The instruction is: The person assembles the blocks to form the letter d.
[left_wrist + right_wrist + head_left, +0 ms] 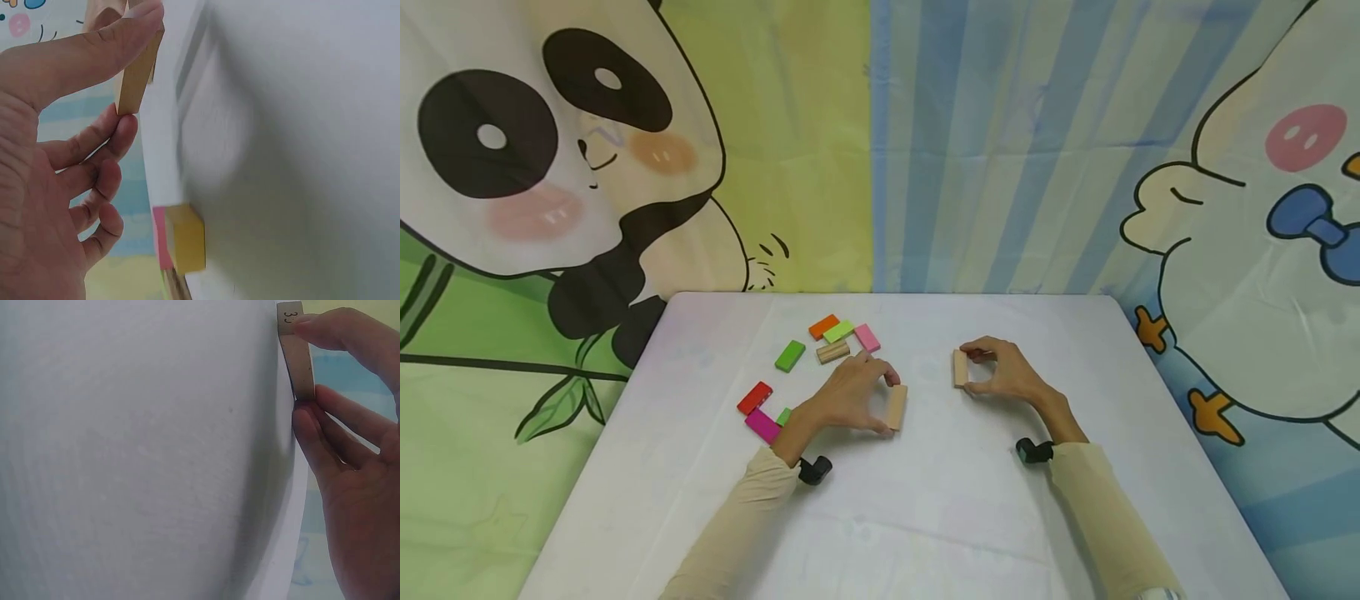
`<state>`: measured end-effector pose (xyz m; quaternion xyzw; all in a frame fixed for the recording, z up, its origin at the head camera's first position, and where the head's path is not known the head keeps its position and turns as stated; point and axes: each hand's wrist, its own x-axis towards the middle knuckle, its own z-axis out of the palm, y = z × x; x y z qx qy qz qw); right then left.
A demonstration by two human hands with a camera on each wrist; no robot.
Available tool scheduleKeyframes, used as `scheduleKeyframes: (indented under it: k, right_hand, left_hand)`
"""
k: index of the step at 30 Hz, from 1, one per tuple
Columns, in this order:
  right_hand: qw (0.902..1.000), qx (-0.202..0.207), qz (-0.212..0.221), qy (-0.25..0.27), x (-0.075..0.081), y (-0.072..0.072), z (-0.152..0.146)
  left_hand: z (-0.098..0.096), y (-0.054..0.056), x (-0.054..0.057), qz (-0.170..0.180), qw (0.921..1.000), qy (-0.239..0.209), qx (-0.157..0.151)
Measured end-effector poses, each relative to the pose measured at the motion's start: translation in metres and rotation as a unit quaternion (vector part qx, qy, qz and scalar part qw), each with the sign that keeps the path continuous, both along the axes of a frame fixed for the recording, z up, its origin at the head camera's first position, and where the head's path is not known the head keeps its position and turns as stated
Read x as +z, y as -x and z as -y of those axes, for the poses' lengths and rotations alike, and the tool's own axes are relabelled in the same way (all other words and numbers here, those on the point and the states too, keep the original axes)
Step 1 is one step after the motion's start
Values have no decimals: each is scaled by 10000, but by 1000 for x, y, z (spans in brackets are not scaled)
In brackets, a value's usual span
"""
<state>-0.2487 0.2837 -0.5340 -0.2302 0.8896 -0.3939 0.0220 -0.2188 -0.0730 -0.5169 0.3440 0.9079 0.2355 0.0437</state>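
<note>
My left hand [850, 392] pinches a plain wooden block [897, 407] end to end, thumb at the near end and fingertips at the far end. In the left wrist view this block [134, 81] hangs above the white tabletop, with the other fingers loosely curled below. Across a gap to the right, my right hand [1006, 369] grips a second wooden block [960, 368] the same way. In the right wrist view that block [299, 365] shows printed digits on one end, partly hidden by a fingertip, and sits close over the table.
Left of my hands lie several coloured blocks: orange [823, 326], lime [839, 332], pink [867, 337], green [790, 356], red [755, 397] and magenta [763, 426]. Bare wooden blocks [832, 352] lie among them. A yellow block [187, 239] shows in the left wrist view. Cartoon cloths hang behind the table [962, 517].
</note>
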Motion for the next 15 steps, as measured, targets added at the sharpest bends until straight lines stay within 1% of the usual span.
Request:
scheduleKeyframes:
  k: [6, 15]
  right_hand:
    - [10000, -4, 25, -24, 1, 2, -3]
    - [9999, -19, 103, -120, 2, 1, -1]
  left_hand:
    - [-19, -1, -6, 88, 9999, 46, -18]
    - [-33, -5, -19, 33, 9999, 97, 99]
